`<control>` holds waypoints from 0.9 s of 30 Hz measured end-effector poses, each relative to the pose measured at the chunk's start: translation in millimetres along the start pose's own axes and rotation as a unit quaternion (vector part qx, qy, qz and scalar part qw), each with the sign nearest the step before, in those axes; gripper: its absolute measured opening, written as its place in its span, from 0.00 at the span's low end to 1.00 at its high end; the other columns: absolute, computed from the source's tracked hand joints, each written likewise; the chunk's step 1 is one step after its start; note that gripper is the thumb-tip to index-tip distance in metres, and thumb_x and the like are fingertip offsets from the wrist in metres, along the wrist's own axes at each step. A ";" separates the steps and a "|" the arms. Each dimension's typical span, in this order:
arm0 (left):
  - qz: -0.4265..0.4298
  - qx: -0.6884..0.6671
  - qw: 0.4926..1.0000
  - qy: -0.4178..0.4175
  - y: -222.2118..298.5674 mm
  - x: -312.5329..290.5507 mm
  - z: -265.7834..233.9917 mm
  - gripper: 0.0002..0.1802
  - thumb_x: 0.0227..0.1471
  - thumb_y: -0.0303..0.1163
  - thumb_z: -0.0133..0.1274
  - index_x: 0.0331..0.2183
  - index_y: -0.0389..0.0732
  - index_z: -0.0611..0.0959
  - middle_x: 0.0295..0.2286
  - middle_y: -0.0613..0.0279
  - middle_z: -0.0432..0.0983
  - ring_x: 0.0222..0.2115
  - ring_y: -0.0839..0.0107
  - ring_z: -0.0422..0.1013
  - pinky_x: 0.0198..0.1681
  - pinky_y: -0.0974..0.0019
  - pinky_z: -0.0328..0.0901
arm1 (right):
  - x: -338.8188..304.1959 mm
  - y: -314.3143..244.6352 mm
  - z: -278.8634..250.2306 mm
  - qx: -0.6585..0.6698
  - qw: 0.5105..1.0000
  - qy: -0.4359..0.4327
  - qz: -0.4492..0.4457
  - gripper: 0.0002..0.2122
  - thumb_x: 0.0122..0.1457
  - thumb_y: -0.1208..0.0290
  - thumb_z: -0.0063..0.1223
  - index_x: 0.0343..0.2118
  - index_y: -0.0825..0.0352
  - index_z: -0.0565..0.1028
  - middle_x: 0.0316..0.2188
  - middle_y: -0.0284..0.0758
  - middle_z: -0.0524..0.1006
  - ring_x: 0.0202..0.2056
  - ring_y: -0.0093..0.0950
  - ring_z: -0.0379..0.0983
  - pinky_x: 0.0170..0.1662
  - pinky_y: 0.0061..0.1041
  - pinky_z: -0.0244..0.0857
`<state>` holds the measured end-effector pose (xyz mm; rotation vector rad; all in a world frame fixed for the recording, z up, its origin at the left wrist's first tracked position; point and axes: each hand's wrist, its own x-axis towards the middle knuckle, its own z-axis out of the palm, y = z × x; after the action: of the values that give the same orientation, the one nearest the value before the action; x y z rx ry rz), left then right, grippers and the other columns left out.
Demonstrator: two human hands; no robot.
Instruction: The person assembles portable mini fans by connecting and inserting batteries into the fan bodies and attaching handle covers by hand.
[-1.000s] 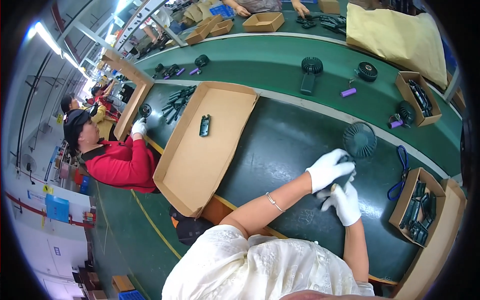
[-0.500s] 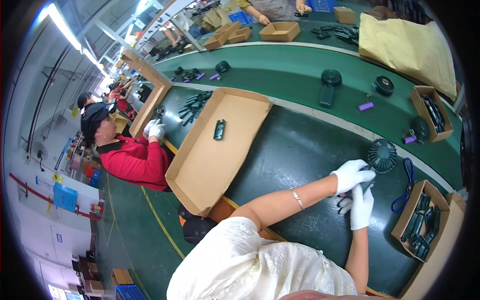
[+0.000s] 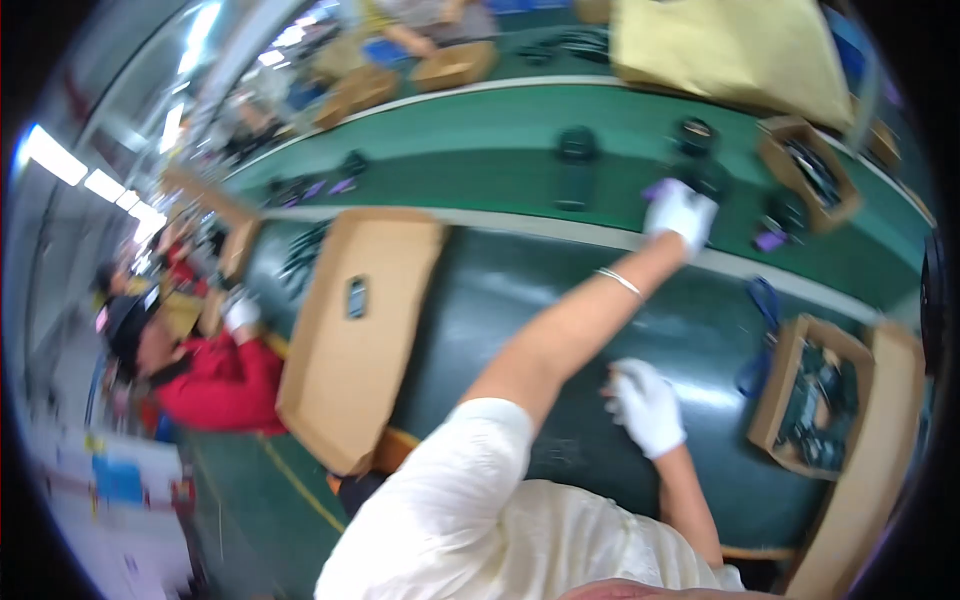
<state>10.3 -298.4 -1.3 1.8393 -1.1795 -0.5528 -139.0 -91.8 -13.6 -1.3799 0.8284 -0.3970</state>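
Observation:
My left hand (image 3: 680, 218), in a white glove, reaches out over the green belt. Its blurred fingers are closed at a dark green handheld fan (image 3: 707, 178), just beyond the fingertips. A purple cylindrical cell (image 3: 655, 190) shows beside these fingers, and a round dark fan head (image 3: 695, 135) lies past them. Nearer to me, my right hand (image 3: 648, 408), also gloved, is over the dark bench (image 3: 500, 300) with its fingers curled. Whatever they may hold is too blurred to make out.
A shallow cardboard tray (image 3: 345, 400) holds one dark casing part (image 3: 356, 297). At right stands a carton (image 3: 765, 420) of dark parts beside a blue cord (image 3: 762, 300). Another fan (image 3: 575, 165) lies on the belt. A co-worker in red (image 3: 225, 385) is at left.
My hands have parted. The left has carried the fan from the bench out over the belt, while the right stays low over the bench. The whole view has shifted with my head.

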 end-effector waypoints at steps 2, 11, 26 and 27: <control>0.071 -0.034 0.996 0.045 -5.9 14.9 3.8 0.17 0.50 0.36 0.56 0.40 0.34 0.80 0.38 0.44 0.77 0.38 0.49 0.75 0.44 0.54 0.69 | -1.1 -1.8 -4.0 -0.013 0.999 -0.016 -0.024 0.11 0.65 0.69 0.46 0.47 0.68 0.74 0.29 0.36 0.80 0.25 0.20 0.76 0.26 0.20 0.70; 0.131 0.379 0.916 0.015 -36.8 31.6 -8.3 0.18 0.53 0.38 0.56 0.47 0.52 0.80 0.43 0.55 0.75 0.47 0.55 0.70 0.49 0.50 0.66 | -8.6 -8.8 -11.4 -0.050 0.998 -0.013 -0.032 0.11 0.64 0.71 0.47 0.45 0.70 0.74 0.30 0.36 0.80 0.26 0.20 0.76 0.27 0.20 0.71; 0.191 -0.179 0.941 -0.214 -16.0 -183.7 -107.9 0.14 0.60 0.35 0.48 0.44 0.41 0.81 0.38 0.61 0.78 0.39 0.69 0.74 0.45 0.66 0.69 | 11.1 13.8 -19.1 0.472 0.873 -0.103 0.068 0.38 0.63 0.35 0.34 0.61 0.68 0.61 0.57 0.46 0.68 0.54 0.40 0.70 0.53 0.40 0.68; 0.226 -0.145 0.931 -0.249 -21.3 -202.5 -108.0 0.13 0.58 0.34 0.50 0.43 0.43 0.82 0.40 0.57 0.78 0.42 0.63 0.75 0.48 0.63 0.67 | 7.3 11.4 -16.1 0.523 0.841 -0.118 0.072 0.40 0.61 0.32 0.33 0.61 0.66 0.61 0.58 0.47 0.68 0.57 0.43 0.68 0.58 0.43 0.65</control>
<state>8.0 -69.2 22.3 1.1483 -1.6926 -0.8972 -148.1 -106.0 -26.2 -0.3197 0.3708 -0.4471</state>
